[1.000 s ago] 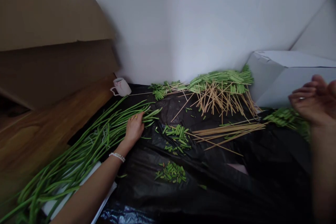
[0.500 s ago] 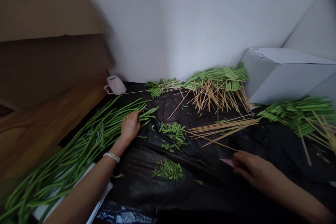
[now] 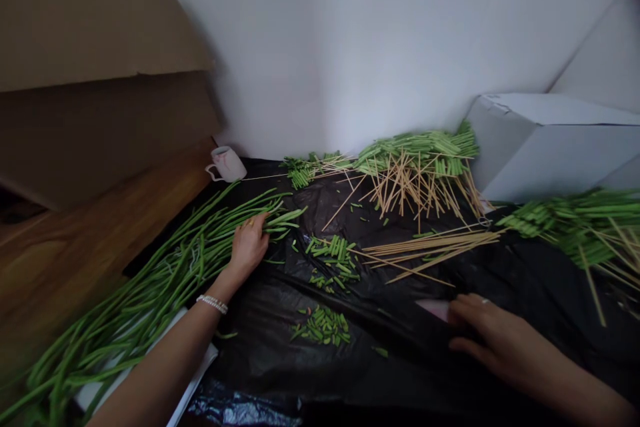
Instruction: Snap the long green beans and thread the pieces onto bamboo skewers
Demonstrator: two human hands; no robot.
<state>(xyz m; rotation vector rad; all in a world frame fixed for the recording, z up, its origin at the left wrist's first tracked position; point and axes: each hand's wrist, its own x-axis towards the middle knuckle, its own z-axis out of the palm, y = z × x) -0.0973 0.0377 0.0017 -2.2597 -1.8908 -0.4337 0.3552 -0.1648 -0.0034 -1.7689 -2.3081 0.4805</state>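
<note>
My left hand is closed over the near ends of some long green beans, its fingertips mostly hidden among them. The beans lie in a loose heap stretching to the lower left. In my right hand is a small knife with a pink blade, its tip pointing left over the black plastic sheet. Just beyond that hand, a row of thin wooden skewers lies on the sheet. Between my hands are cut bean pieces and a pile of short trimmings.
Skewered bean bundles are stacked by the wall, and more bean skewers lie at right. A white box stands behind these. A white mug sits at the back left, beside a large cardboard box.
The view has shifted slightly. My left hand stays on the long beans. My right hand has moved a little away from the skewer end and holds the knife lower.
</note>
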